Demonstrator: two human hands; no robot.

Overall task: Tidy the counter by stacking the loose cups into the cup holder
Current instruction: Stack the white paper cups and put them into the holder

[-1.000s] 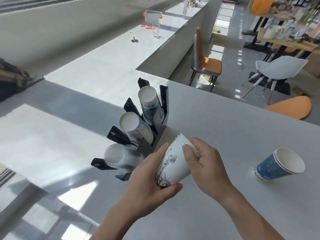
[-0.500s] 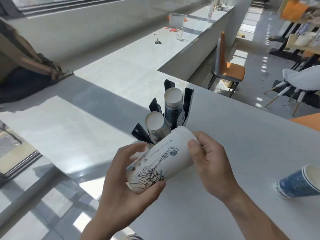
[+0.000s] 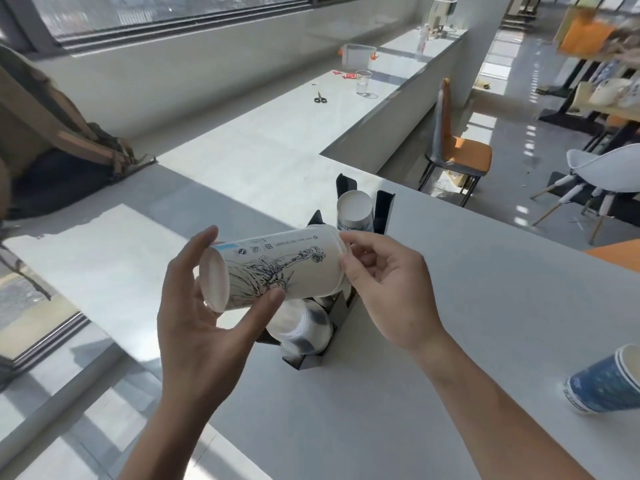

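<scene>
The white paper cups (image 3: 277, 268) have swung from tilted to lying sideways, above the cup holder (image 3: 382, 211). Left hand (image 3: 204, 317) pinches their base, right hand (image 3: 384, 282) grips the rim. Slotting in looks next.

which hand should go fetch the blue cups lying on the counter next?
Right. The blue paper cups lie on their side at the right edge of the grey counter, on the right hand's side. The left hand cradles the white printed paper cup's base and would likely have to cross over.

Blue cups (image 3: 604, 384) cut off at right edge.
</scene>
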